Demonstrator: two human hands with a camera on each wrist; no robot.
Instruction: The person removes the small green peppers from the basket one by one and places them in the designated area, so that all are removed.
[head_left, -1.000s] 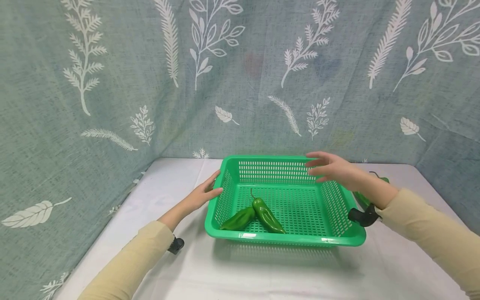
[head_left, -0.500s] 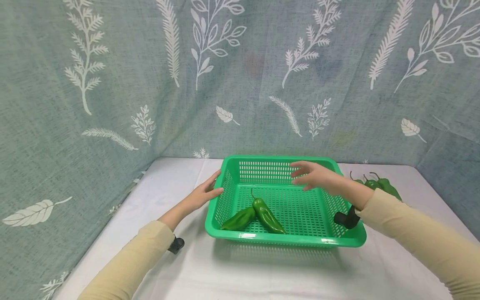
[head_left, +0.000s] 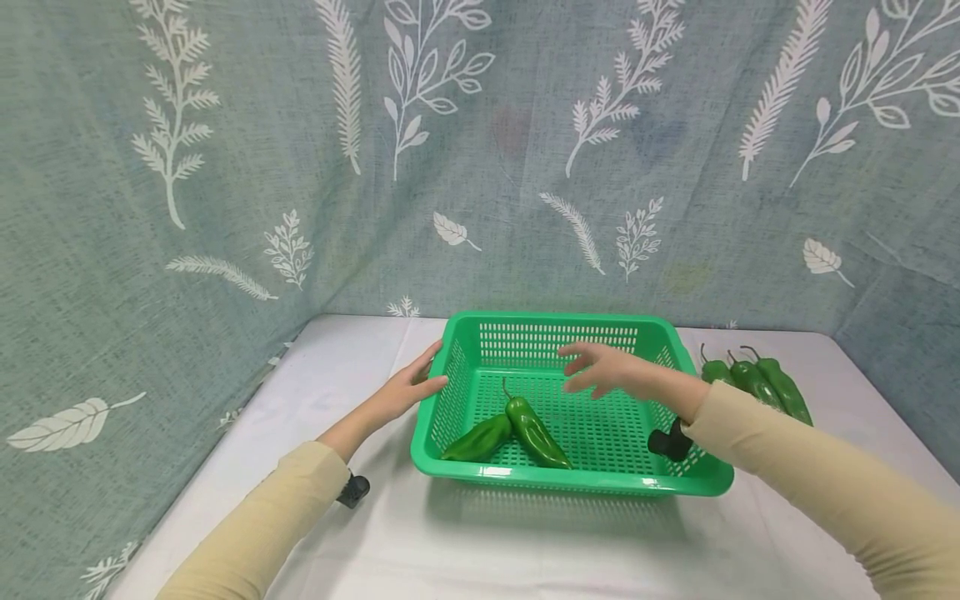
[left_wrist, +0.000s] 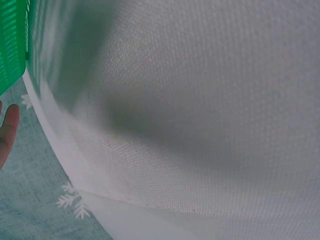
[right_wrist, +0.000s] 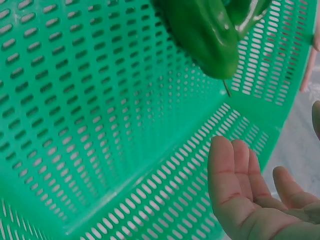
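Note:
A green plastic basket [head_left: 570,482] with slotted walls stands on the white cloth. Inside it, toward the front left, two long green peppers lie: one pepper [head_left: 536,433] with its stem pointing back, the other pepper [head_left: 480,438] against its left side. My left hand [head_left: 401,392] is at the basket's left rim, fingers extended along the outside and thumb tip at the edge. Over the basket's right half hovers my right hand [head_left: 611,371], fingers spread and slightly bent, holding nothing. In the right wrist view its palm [right_wrist: 250,205] shows bare, with the peppers [right_wrist: 205,35] beyond.
Several more green peppers [head_left: 757,383] lie side by side on the cloth [head_left: 840,392], right of the basket and partly behind the right sleeve [head_left: 795,450]. A patterned grey-green curtain [head_left: 517,217] hangs close behind the basket's back wall and along the left.
My right hand has moved left and down, from the basket's right rim to over its inside, uncovering the peppers on the right. The left hand and basket stay where they were.

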